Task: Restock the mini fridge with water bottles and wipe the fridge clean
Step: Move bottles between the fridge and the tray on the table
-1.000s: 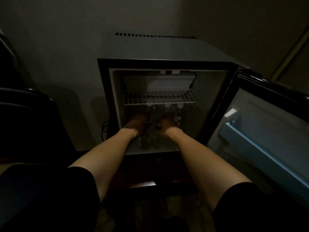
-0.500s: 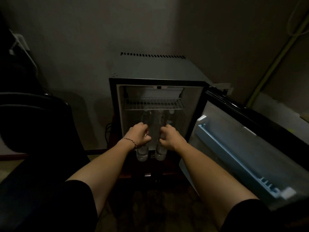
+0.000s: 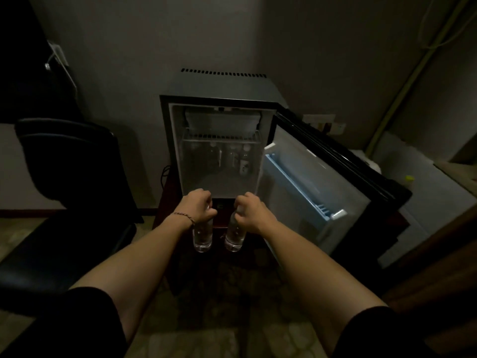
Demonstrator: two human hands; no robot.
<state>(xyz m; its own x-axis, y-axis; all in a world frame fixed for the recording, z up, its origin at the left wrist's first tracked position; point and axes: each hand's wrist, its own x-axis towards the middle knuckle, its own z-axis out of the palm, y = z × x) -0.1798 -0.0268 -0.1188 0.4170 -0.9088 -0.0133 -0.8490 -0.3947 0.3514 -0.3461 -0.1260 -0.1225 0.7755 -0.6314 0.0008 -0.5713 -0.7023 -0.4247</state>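
The black mini fridge stands against the wall with its door swung open to the right. My left hand grips the top of a clear water bottle, which hangs upright in front of the fridge's lower edge. My right hand holds a second clear water bottle the same way, right beside the first. Several more bottles stand at the back of the fridge under the wire shelf.
A black chair stands close on the left. The open door's pale blue shelf juts out at the right. A pale counter with a small yellow-green object lies beyond the door. Patterned floor is below.
Both hands have pulled back out of the fridge, each with a bottle, and now hang in front of its lower edge. My view has backed away from the fridge.
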